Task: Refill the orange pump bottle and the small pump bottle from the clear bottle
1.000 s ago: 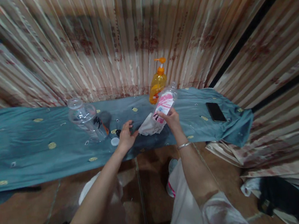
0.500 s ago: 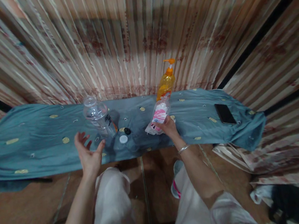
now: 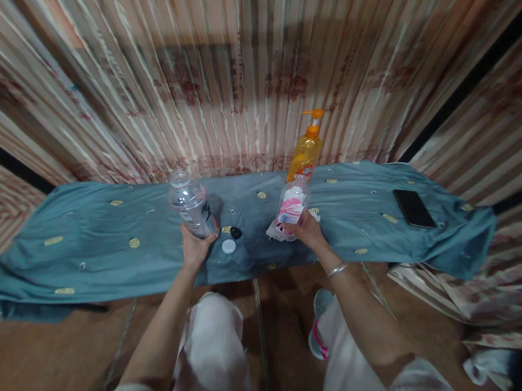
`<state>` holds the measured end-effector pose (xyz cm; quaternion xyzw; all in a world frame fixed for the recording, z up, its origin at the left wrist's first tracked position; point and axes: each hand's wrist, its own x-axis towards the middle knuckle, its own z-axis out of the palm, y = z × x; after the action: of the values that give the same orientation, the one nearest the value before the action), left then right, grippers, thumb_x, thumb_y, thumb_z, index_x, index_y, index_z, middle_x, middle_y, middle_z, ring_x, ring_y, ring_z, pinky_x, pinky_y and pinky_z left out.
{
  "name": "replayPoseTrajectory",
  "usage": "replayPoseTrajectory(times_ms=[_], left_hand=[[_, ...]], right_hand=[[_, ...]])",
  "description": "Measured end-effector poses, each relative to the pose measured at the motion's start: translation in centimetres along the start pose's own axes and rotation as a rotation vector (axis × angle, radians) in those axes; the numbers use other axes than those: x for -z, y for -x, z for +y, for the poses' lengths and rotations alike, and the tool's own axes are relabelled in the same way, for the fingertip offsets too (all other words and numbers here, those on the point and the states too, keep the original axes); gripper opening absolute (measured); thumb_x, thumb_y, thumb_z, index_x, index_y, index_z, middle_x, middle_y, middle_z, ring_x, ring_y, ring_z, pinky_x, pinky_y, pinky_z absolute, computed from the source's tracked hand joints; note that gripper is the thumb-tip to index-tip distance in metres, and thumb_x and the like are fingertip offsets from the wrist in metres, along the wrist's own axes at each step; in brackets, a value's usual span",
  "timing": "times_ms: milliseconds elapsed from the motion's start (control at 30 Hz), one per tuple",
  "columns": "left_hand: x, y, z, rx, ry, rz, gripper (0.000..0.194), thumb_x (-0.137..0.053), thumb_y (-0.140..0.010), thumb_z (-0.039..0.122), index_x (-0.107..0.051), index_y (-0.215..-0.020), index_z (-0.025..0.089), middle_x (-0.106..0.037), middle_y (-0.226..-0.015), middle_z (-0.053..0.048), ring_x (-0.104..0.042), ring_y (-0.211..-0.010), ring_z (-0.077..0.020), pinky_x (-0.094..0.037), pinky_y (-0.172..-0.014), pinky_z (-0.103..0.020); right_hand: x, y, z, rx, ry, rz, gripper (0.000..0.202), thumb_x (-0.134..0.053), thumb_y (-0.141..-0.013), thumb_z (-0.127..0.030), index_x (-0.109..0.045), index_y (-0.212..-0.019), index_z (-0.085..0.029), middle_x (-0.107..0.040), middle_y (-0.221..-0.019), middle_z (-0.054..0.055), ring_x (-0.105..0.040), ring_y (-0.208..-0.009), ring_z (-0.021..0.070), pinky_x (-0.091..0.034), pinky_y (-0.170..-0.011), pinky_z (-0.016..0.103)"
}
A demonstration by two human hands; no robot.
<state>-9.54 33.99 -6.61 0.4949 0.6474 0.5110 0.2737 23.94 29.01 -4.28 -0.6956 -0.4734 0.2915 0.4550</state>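
An uncapped clear plastic bottle [image 3: 191, 206] stands upright, its base wrapped by my left hand [image 3: 195, 246]. My right hand [image 3: 306, 228] is closed round the lower part of a smaller clear bottle with a pink and white label [image 3: 291, 203]; crumpled clear plastic shows at its base. Directly behind that one rises an orange pump bottle [image 3: 304, 154]. Between my hands lie a white cap [image 3: 228, 246] and a small black cap [image 3: 236, 232].
A teal cloth with yellow prints [image 3: 107, 267] covers the long narrow table. Toward the right end lies a black phone [image 3: 414, 208]. Striped curtains [image 3: 229, 97] hang behind, with dark slanted poles at both sides.
My left hand has moved right and closed on the large clear bottle, from open beside it. My right hand keeps its hold. The whole view has shifted a little.
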Motion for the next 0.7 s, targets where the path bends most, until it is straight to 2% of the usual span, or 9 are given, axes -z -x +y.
replayPoseTrajectory(times_ms=[133,333,533,600,700], left_hand=[[0.5,-0.6,0.9,0.054,-0.002,0.015,0.079,-0.098,-0.039,0.031,-0.053,-0.104,0.023,-0.070,-0.102,-0.007,-0.070,-0.111,-0.0361,-0.055,-0.100,-0.050],[2.6,-0.7,3.7,0.012,0.059,0.019,0.075,-0.093,-0.039,0.030,-0.053,-0.102,0.022,-0.071,-0.101,-0.005,-0.070,-0.097,-0.0293,-0.058,-0.086,-0.040],[3.9,1.0,7.2,-0.120,0.131,-0.110,0.093,-0.094,-0.032,0.039,-0.054,-0.114,0.020,-0.071,-0.117,-0.008,-0.067,-0.114,-0.0340,-0.053,-0.102,-0.047],[3.8,1.7,8.1,-0.117,0.125,-0.130,0.094,-0.094,-0.033,0.040,-0.054,-0.116,0.021,-0.070,-0.119,-0.009,-0.067,-0.114,-0.0347,-0.053,-0.101,-0.047],[3.4,2.6,9.4,-0.098,0.088,-0.153,0.085,-0.094,-0.037,0.042,-0.055,-0.110,0.021,-0.070,-0.110,-0.007,-0.069,-0.107,-0.0334,-0.055,-0.095,-0.045]], right_hand=[[0.2,0.1,-0.4,-0.004,0.010,-0.004,0.046,-0.087,-0.058,-0.047,-0.058,-0.088,-0.027,-0.078,-0.091,0.003,-0.073,-0.087,0.0258,-0.057,-0.080,0.040],[0.1,0.1,-0.8,-0.002,0.007,-0.013,0.045,-0.085,-0.061,-0.045,-0.060,-0.093,-0.026,-0.078,-0.097,0.006,-0.073,-0.092,0.0289,-0.058,-0.084,0.043],[-0.3,0.0,-0.6,-0.007,0.019,0.006,0.045,-0.085,-0.062,-0.043,-0.059,-0.094,-0.026,-0.078,-0.099,0.007,-0.074,-0.098,0.0300,-0.058,-0.088,0.044],[-0.3,-0.1,-0.6,0.002,0.019,0.018,0.044,-0.085,-0.063,-0.042,-0.059,-0.094,-0.026,-0.078,-0.099,0.006,-0.074,-0.098,0.0285,-0.059,-0.088,0.042],[-0.2,-0.2,-0.4,0.020,0.017,0.043,0.045,-0.087,-0.063,-0.042,-0.059,-0.095,-0.027,-0.078,-0.098,0.004,-0.075,-0.097,0.0266,-0.059,-0.087,0.040]])
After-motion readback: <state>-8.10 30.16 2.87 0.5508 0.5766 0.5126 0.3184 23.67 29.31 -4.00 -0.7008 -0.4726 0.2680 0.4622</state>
